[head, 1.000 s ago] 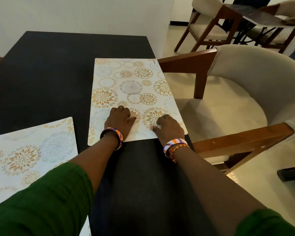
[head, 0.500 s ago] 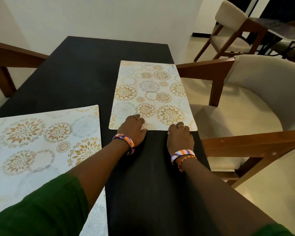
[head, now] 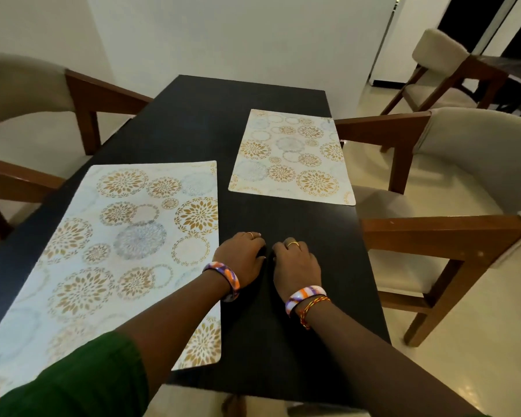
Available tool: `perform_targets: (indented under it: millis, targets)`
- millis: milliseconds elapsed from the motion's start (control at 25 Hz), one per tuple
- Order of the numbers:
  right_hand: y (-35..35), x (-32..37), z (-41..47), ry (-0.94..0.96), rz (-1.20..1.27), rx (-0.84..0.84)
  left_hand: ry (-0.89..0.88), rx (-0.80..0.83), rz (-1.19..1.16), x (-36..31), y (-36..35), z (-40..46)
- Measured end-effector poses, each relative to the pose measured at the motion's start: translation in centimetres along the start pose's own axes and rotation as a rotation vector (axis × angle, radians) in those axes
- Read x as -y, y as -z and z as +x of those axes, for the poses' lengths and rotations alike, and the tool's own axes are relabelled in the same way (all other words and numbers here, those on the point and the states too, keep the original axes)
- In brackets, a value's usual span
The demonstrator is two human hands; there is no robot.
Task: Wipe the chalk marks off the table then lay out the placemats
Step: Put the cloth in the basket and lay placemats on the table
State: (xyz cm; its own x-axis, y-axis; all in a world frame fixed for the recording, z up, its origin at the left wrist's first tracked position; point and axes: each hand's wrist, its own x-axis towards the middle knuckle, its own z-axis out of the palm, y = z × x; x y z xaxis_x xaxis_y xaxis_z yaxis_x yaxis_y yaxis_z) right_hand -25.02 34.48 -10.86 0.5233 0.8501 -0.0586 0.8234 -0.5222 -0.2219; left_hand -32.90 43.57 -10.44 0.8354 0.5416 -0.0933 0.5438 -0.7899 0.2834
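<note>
1. Fingers of the left hand (head: 241, 257) and right hand (head: 295, 261) curl loosely, holding nothing, resting on the bare black table (head: 283, 326) at frame centre.
2. One placemat (head: 118, 251) lies flat at lower left, just beside the left hand.
3. A second placemat (head: 289, 158) lies flat at upper right, apart from both hands.

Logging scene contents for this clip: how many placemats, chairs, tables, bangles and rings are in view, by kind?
Placemats: 2, near one and far one.
Chairs: 3, left, right and background.
Tables: 1, black.
Bangles: 2, one on the left hand and one on the right hand.
Rings: 2, one per hand.
Total: 10.
</note>
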Motion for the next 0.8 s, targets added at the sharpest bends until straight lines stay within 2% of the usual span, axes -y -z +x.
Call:
perform_targets:
  millis: [280,440,640,720,800]
  targets:
    - [-1.2,4.6,-4.8,0.107,0.042,0.004,0.095,-0.106,0.057,1.7,-0.3,-7.9]
    - [-1.8,7.8,-6.5,0.167,0.096,-0.029,0.310,-0.162,0.089,5.1,-0.4,-12.5]
    - [-3.5,11.9,-7.5,0.336,0.020,0.090,0.652,-0.238,0.044,8.4,-0.6,-16.7]
    - [-4.7,13.0,-7.2,0.357,-0.018,0.140,0.747,-0.204,0.008,9.7,-0.9,-17.9]
    - [-5.8,13.4,-6.6,0.368,-0.048,0.166,0.765,-0.125,0.004,11.0,-1.3,-18.6]
